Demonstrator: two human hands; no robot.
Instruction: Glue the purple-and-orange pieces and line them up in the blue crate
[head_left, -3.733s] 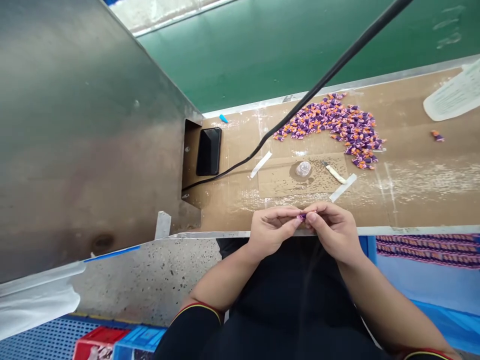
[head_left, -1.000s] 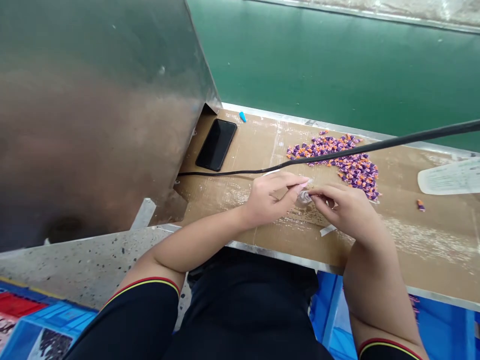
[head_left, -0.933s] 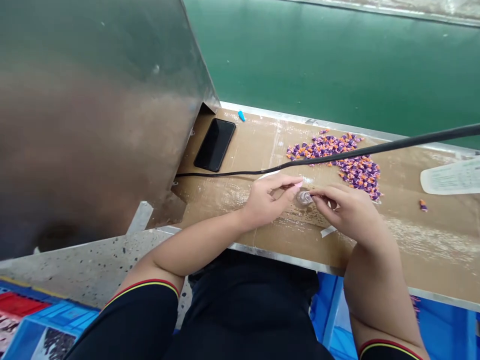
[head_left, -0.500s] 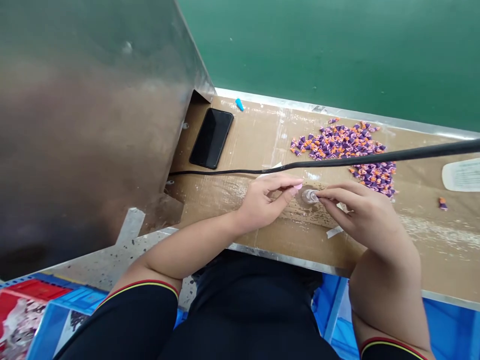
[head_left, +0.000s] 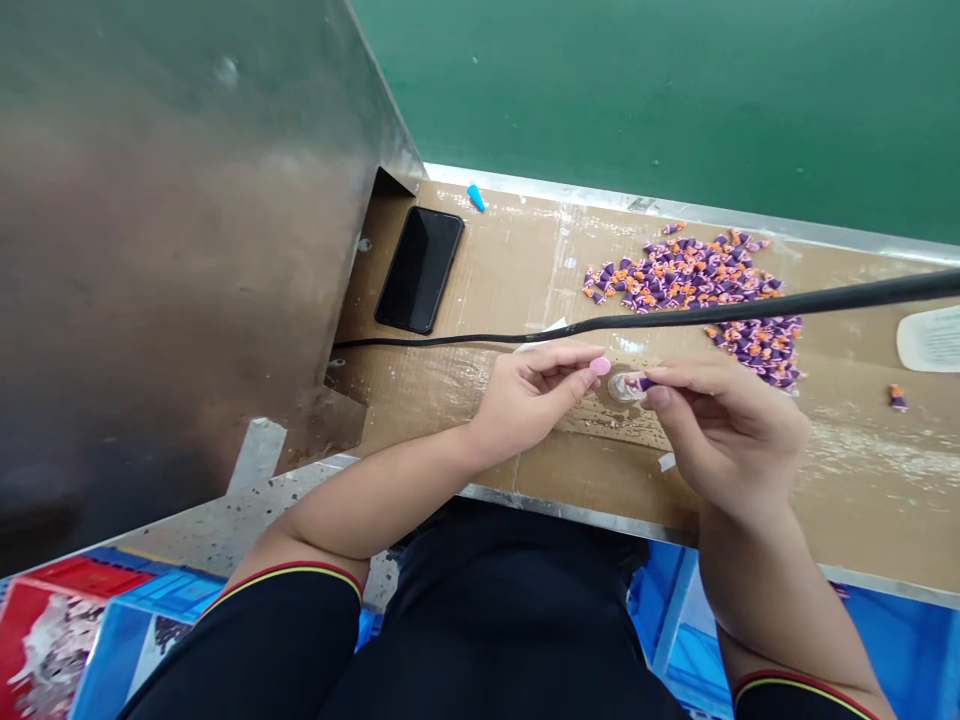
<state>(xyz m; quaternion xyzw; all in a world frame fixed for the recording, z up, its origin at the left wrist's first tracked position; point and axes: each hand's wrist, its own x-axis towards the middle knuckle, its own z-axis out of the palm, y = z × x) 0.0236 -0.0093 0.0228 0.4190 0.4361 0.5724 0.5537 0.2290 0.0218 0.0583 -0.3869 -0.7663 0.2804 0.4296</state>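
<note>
Between the thumb and fingertips of my left hand (head_left: pixel 525 395) is a small round pink disc (head_left: pixel 599 366). Just to its right, my right hand (head_left: pixel 724 420) pinches a small purple piece with a pink end (head_left: pixel 639 382), held above a small clear round cup (head_left: pixel 622 387) on the cardboard. Whether the piece touches the cup I cannot tell. Beyond my right hand lies a heap of small purple, pink and orange pieces (head_left: pixel 690 280). One more such piece (head_left: pixel 897 397) lies apart at the right.
A black cable (head_left: pixel 675 316) crosses over the cardboard-covered bench (head_left: pixel 517 270). A phone (head_left: pixel 420 270) and a blue cap-like piece (head_left: pixel 475 197) lie at the left, beside a large metal panel (head_left: pixel 172 250). A white label-like item (head_left: pixel 930 340) is at the right. Red and blue crates (head_left: pixel 90 575) stand below.
My right hand has turned and shifted slightly, and the purple piece now shows in its fingertips. My left hand stays nearly in place, with more of the pink disc showing.
</note>
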